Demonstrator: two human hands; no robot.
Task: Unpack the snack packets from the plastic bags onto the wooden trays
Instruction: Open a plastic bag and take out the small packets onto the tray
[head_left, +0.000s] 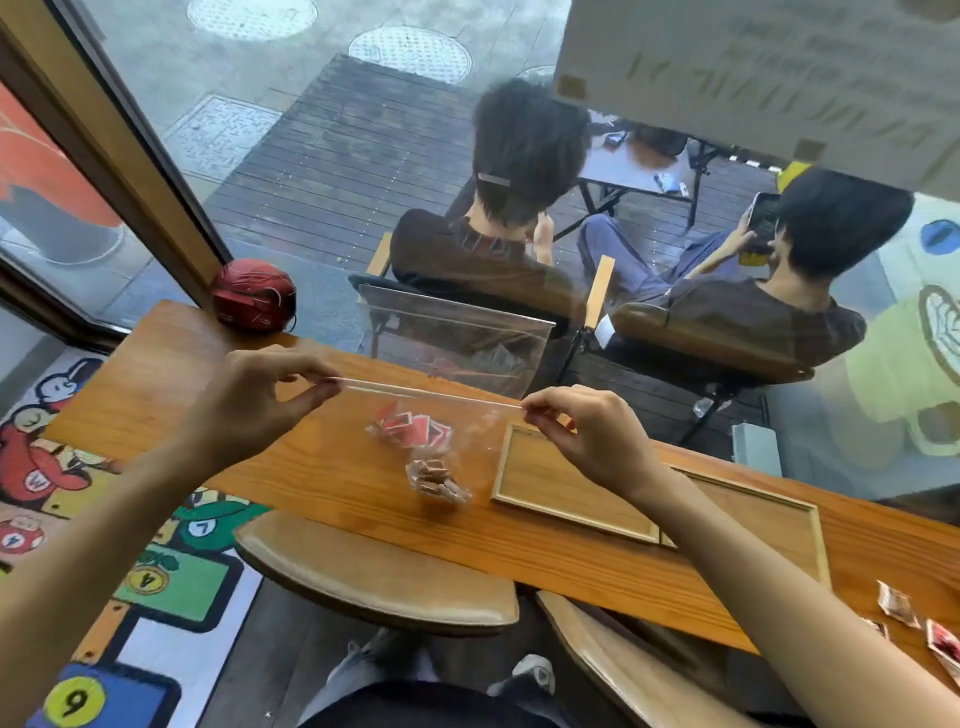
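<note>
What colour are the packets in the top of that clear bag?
Red packets, with brown ones below; head view.

This looks like a café or snack shop with a window counter. A long wooden counter (322, 467) runs along a big glass pane (363, 156), and two padded stools (374, 571) stand just under its near edge. Beyond the counter, outside the glass, two people (498, 223) sit in folding chairs on a dark deck (332, 156) beside a small table (634, 166) — street manhole covers (410, 52) lie past the deck. A paper notice (758, 78) is taped to the glass above the counter's right end. Below the counter's left end, the floor carries a bright cartoon mat (156, 571) — a playful, commercial touch.
</note>
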